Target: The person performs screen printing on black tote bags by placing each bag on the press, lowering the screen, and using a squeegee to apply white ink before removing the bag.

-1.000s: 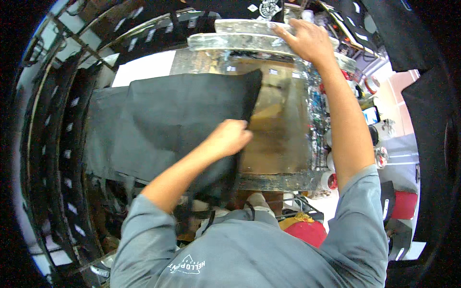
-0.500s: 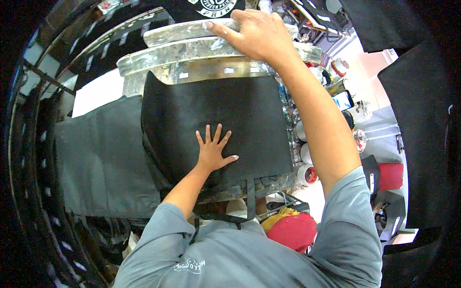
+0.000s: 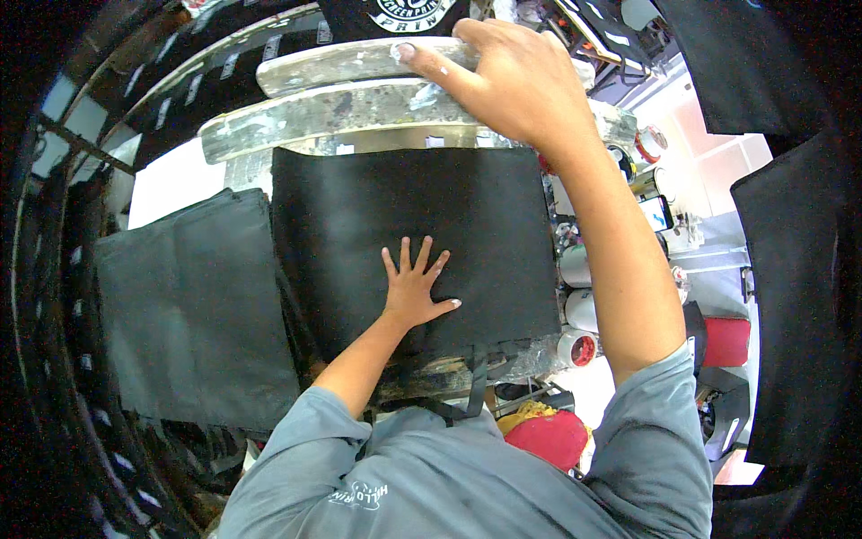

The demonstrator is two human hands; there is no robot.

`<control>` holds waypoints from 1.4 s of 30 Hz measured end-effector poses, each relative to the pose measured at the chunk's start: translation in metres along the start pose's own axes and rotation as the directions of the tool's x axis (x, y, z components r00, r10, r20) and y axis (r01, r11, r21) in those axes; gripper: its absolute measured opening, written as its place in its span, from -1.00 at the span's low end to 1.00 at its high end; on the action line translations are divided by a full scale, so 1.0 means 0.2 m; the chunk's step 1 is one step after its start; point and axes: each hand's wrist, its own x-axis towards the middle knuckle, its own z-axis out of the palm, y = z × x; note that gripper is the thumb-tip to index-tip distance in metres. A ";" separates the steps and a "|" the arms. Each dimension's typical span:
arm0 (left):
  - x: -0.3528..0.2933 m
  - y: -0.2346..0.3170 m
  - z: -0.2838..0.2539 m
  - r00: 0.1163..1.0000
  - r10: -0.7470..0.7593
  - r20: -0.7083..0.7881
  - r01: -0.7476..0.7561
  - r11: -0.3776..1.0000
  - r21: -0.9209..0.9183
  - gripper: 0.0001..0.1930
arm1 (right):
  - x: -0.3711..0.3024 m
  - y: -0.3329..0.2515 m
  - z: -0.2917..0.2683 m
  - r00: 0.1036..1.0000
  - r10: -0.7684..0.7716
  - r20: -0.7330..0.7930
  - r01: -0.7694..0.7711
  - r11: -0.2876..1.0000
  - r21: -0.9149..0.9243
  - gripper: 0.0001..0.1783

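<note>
My left hand (image 3: 415, 292) lies flat with spread fingers on a black fabric bag (image 3: 489, 225), which is laid over a work board. A strap (image 3: 477, 382) of the bag hangs from its near edge. At the far side, my right hand (image 3: 530, 90) is closed over the upper bar of a paint-smeared wooden frame (image 3: 350, 65), its thumb on the near face and its fingers partly hidden behind. White smudges mark that thumb. A second stained bar (image 3: 305, 117) runs just below, beyond the bag's far edge.
Left of the bag rests a stack of black fabric bags (image 3: 193, 310), with a white sheet (image 3: 175, 184) behind it. Jars and tubs (image 3: 579, 349) line the board's right side, near a phone (image 3: 657, 214). A red round-topped item (image 3: 548, 440) sits by my body.
The bag's far left corner, which was curled up, now lies flatter. The view has shifted slightly. My left hand stays pressed on the bag and my right hand keeps hold of the frame.
</note>
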 end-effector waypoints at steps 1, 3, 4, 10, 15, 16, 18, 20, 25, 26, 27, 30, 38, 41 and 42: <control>0.00 -0.01 0.00 1.000 0.015 -0.006 -0.015 1.000 -0.010 0.09 | 0.00 -0.01 -0.01 1.000 -0.006 -0.008 0.007 1.000 0.014 -0.08; 0.00 -0.04 0.00 0.999 0.046 -0.027 -0.046 0.999 -0.025 0.11 | -0.02 0.00 0.00 1.000 -0.016 -0.014 0.016 1.000 -0.007 -0.11; 0.01 -0.03 -0.07 0.999 0.037 0.023 -0.037 0.999 -0.029 0.11 | -0.01 0.02 0.01 0.999 -0.025 -0.038 0.025 1.000 -0.011 -0.11; -0.07 -0.12 -0.64 0.940 -0.275 -0.202 0.051 0.697 -0.715 -0.14 | -0.10 -0.02 0.06 0.999 -0.050 -0.017 0.049 0.997 -0.055 -0.21; -0.41 -0.02 -1.23 0.901 -0.420 0.108 -0.276 -0.747 -0.606 0.28 | -0.56 -0.07 0.15 0.954 -0.077 0.291 0.073 0.997 0.023 -0.47; -0.47 -0.01 -1.14 0.892 -0.435 0.121 -0.213 -0.642 -0.736 0.29 | -0.63 -0.07 0.25 0.946 -0.092 0.311 0.082 0.996 0.043 -0.48; -0.59 -0.06 -0.87 0.856 -0.459 0.239 -0.085 -0.580 -0.810 0.27 | -0.73 -0.05 0.41 0.915 -0.068 0.398 0.037 0.996 0.083 -0.44; -0.65 -0.11 -0.67 0.816 -0.468 0.340 0.034 -0.549 -0.835 0.25 | -0.79 -0.05 0.51 0.845 -0.021 0.534 -0.049 0.992 0.118 -0.40; -0.70 -0.17 -0.45 0.728 -0.493 0.477 0.149 -0.565 -0.812 0.26 | -0.96 -0.17 0.46 0.773 -0.012 0.634 -0.051 0.995 0.081 -0.43; -0.71 -0.18 -0.42 0.732 -0.482 0.482 0.167 -0.559 -0.812 0.27 | -1.04 -0.21 0.48 0.764 -0.002 0.646 -0.051 0.997 0.063 -0.44; -0.70 -0.19 -0.39 0.741 -0.470 0.481 0.180 -0.551 -0.815 0.30 | -1.09 -0.23 0.51 0.759 0.008 0.652 -0.047 0.998 0.042 -0.45; -0.68 -0.15 -0.40 0.689 -0.523 0.502 0.191 -0.537 -0.822 0.25 | -1.20 -0.29 0.57 0.863 -0.009 0.506 0.002 1.000 0.014 -0.48; -0.67 -0.19 -0.37 0.672 -0.502 0.544 0.193 -0.590 -0.784 0.24 | -0.78 -0.04 1.08 0.932 0.047 0.359 -0.026 0.998 -0.061 -0.57; -0.65 -0.25 -0.35 0.586 -0.479 0.653 0.331 -0.595 -0.733 0.15 | -0.61 0.11 1.16 0.858 0.050 0.511 -0.050 0.999 -0.013 -0.52; -0.65 -0.31 -0.41 0.553 -0.339 0.761 0.595 -0.479 -0.646 0.03 | -0.59 0.16 1.15 0.858 0.035 0.512 -0.052 0.998 0.019 -0.50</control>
